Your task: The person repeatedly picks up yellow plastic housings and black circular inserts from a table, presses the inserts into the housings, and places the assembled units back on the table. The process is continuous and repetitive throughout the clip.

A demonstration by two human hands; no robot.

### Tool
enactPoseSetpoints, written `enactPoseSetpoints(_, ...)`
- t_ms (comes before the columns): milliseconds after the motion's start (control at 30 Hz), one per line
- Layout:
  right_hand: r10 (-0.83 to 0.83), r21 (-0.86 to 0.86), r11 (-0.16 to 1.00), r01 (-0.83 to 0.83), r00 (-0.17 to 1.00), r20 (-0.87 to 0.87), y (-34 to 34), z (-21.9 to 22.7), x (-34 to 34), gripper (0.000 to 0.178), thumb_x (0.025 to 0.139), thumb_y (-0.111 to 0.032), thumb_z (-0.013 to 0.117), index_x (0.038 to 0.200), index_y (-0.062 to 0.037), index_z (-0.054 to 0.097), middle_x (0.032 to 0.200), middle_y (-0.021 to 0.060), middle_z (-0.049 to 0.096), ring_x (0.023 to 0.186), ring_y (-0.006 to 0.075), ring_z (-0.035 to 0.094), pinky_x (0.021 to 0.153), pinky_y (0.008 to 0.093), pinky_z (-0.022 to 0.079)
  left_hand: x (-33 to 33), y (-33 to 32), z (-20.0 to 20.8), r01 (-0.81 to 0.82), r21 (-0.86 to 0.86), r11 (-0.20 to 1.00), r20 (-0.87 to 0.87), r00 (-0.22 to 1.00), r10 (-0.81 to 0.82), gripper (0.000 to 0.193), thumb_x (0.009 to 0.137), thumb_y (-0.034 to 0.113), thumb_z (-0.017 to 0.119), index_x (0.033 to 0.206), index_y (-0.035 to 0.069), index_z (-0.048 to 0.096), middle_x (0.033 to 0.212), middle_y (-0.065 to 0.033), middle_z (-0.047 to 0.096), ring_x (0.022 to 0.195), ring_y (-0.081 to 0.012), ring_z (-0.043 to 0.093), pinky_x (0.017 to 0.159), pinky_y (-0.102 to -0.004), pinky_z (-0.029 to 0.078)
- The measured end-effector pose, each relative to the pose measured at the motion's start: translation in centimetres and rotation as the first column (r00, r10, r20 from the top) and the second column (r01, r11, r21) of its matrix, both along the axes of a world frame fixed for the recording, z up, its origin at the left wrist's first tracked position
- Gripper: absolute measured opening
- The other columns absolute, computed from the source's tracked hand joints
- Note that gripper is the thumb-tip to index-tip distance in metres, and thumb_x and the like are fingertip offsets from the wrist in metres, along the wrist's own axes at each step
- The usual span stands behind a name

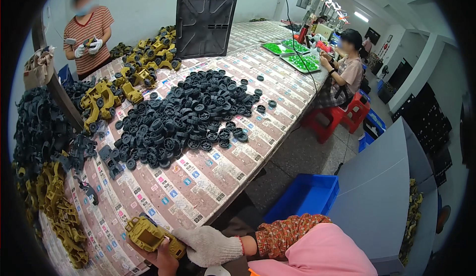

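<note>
Near the table's front edge my left hand (pixel 166 261), bare, grips a mustard-yellow plastic toy truck body (pixel 152 236), thumb on its near side. A dark wheel shows at its far edge. My right hand (pixel 214 246), in a white knitted glove, is closed against the truck's right end; its fingertips are partly hidden, and whether they also hold a small part cannot be seen. Beyond my hands lies a large heap of black toy wheels (pixel 183 112). More yellow truck bodies (pixel 57 206) are piled at the left.
Dark plastic parts (pixel 39 122) are heaped at the far left. Finished-looking yellow trucks (pixel 101 100) line the back left, near a gloved co-worker (pixel 89 28) and a black crate (pixel 206 26). Another person (pixel 347 68) sits by green-filled trays (pixel 300 62). A blue bin (pixel 305 196) stands right.
</note>
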State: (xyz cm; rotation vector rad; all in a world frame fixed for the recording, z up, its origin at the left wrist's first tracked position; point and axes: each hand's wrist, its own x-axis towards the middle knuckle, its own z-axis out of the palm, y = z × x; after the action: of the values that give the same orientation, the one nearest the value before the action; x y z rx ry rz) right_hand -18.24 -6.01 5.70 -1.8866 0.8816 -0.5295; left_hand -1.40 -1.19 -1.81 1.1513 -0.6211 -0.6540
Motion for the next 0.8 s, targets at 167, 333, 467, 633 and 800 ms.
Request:
enactPoseSetpoints(167, 0.010, -0.113, 0.993, -0.018, 0.998, -0.065, -3.5, 0.6, -0.7, 0.035, 0.093, -0.019, 0.064, 0.123, -0.0009, 0.062, 0.094, 0.0278, 0.071, 0.090, 0.0493, 0.071, 0.076, 0.0568, 0.056, 3.0, -2.0, 0.9, 0.149, 0.081, 0.986, -0.090, 0.986, -0.142, 0.094, 0.087, 0.000, 0.073, 0.166, 0.007, 0.024, 0.146, -0.0113, 0.053, 0.124, -0.0217, 0.059, 0.104, -0.0373, 0.053)
enactPoseSetpoints(333, -0.140, -0.294, 0.930, 0.222, 0.952, 0.274, -7.6, 2.5, -1.4, 0.055, 0.096, -0.031, 0.072, 0.143, -0.0047, 0.059, 0.124, 0.0227, 0.071, 0.106, 0.0381, 0.074, 0.087, 0.0436, 0.060, 2.7, -3.3, 7.6, 0.595, 0.415, 0.688, 0.036, 0.745, -0.666, 0.088, 0.083, -0.001, 0.079, 0.157, 0.010, 0.032, 0.131, -0.0153, 0.062, 0.114, -0.0254, 0.068, 0.096, -0.0365, 0.055)
enactPoseSetpoints(467, 0.213, -0.092, 0.974, -0.208, 0.976, 0.043, -8.4, 4.0, -1.4, 0.063, 0.091, -0.037, 0.076, 0.142, -0.0048, 0.061, 0.119, 0.0205, 0.072, 0.104, 0.0363, 0.073, 0.093, 0.0414, 0.058, 3.3, -2.7, 6.7, 0.709, 0.470, 0.525, -0.029, 0.607, -0.794, 0.089, 0.084, 0.011, 0.085, 0.155, 0.007, 0.031, 0.127, -0.0189, 0.066, 0.116, -0.0253, 0.067, 0.099, -0.0362, 0.054)
enactPoseSetpoints(633, 0.014, 0.325, 0.941, -0.094, 0.970, 0.242, -8.4, 1.4, -2.6, 0.045, 0.099, -0.029, 0.073, 0.132, -0.0007, 0.065, 0.110, 0.0128, 0.074, 0.094, 0.0202, 0.073, 0.085, 0.0347, 0.059, 5.9, -1.5, 7.1, 0.819, -0.055, 0.571, -0.527, 0.462, -0.713, 0.104, 0.098, 0.054, 0.073, 0.169, 0.009, 0.013, 0.134, -0.0172, 0.065, 0.119, -0.0266, 0.067, 0.102, -0.0337, 0.052)
enactPoseSetpoints(800, -0.315, 0.652, 0.758, 0.035, 0.894, 0.319, -7.5, 0.3, -2.3, 0.035, 0.103, -0.019, 0.071, 0.128, 0.0034, 0.064, 0.114, 0.0107, 0.072, 0.098, 0.0147, 0.071, 0.085, 0.0298, 0.059, 6.7, -1.1, 2.6, 0.690, -0.285, 0.665, -0.439, 0.523, -0.731, 0.091, 0.100, 0.050, 0.072, 0.169, 0.016, 0.024, 0.161, -0.0123, 0.046, 0.147, -0.0339, 0.047, 0.111, -0.0532, 0.048)
